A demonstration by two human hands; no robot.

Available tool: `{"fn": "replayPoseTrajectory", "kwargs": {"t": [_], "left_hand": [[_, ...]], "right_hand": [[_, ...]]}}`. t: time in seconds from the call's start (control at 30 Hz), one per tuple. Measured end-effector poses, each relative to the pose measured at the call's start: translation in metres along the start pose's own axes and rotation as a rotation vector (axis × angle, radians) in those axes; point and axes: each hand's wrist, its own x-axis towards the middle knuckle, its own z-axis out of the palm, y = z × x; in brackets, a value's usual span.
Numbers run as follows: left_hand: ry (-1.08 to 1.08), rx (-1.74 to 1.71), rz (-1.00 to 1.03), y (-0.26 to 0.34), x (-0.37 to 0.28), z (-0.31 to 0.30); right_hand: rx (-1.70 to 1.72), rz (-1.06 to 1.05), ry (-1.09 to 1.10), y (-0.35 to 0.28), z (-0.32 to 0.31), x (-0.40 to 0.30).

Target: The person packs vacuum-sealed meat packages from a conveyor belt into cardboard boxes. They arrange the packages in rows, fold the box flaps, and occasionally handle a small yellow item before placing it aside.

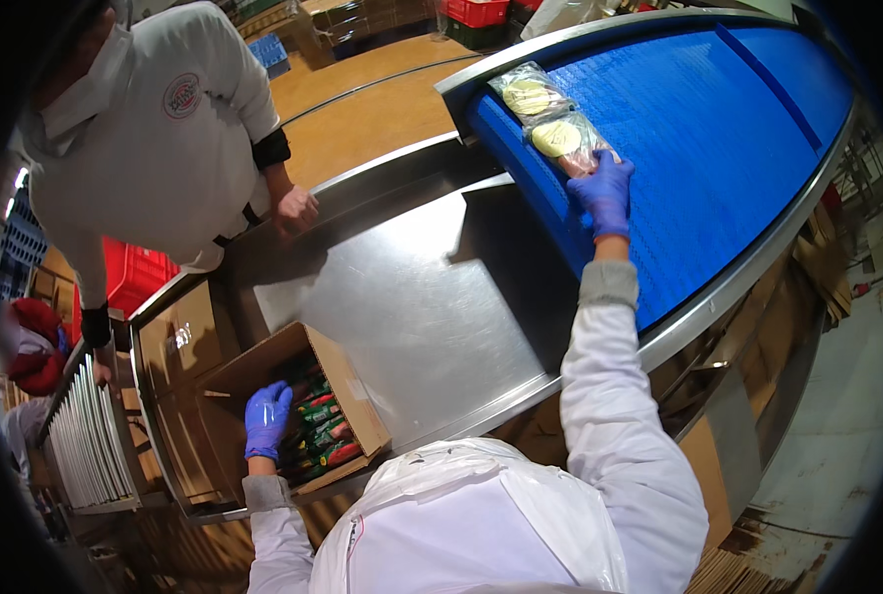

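My left hand [267, 419], in a blue-purple glove, is over the inside of an open cardboard box [349, 393]. Rows of green and red packets [326, 431] fill the part of the box beside it. Whether those fingers touch a packet is hidden. On the blue conveyor belt [694, 163], my right hand [605, 193], gloved the same way, grips the near edge of a clear plastic packet [560, 139] with a round pale yellow label. A second similar packet [528, 96] lies against its far side, at the end of the belt.
A steel worktable [404, 319] with raised edges joins the belt's end. Closed cardboard boxes [182, 334] sit at its left. Across the table stands a co-worker [152, 126] in white, one hand by the rim. A roller conveyor [89, 438] and red crates [141, 275] are further left.
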Motion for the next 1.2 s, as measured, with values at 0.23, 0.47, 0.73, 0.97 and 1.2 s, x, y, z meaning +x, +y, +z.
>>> {"fn": "replayPoseTrajectory", "kwargs": {"t": [0.23, 0.47, 0.73, 0.97, 1.2], "left_hand": [[0.188, -0.309, 0.142, 0.097, -0.003, -0.043], [0.183, -0.379, 0.272, 0.137, 0.001, -0.054], [-0.034, -0.381, 0.313, 0.190, 0.028, -0.055], [-0.222, -0.547, 0.176, 0.223, 0.150, 0.011], [-0.045, 0.328, 0.498, 0.209, 0.272, 0.175]], "right_hand": [[0.883, 0.162, 0.286, -0.008, 0.026, -0.060], [0.704, -0.374, -0.037, -0.081, -0.041, -0.103], [1.510, 0.034, -0.483, -0.082, -0.014, -0.151], [0.697, -0.090, -0.485, -0.014, 0.020, -0.218], [0.202, -0.322, -0.453, 0.074, 0.030, -0.313]]}}
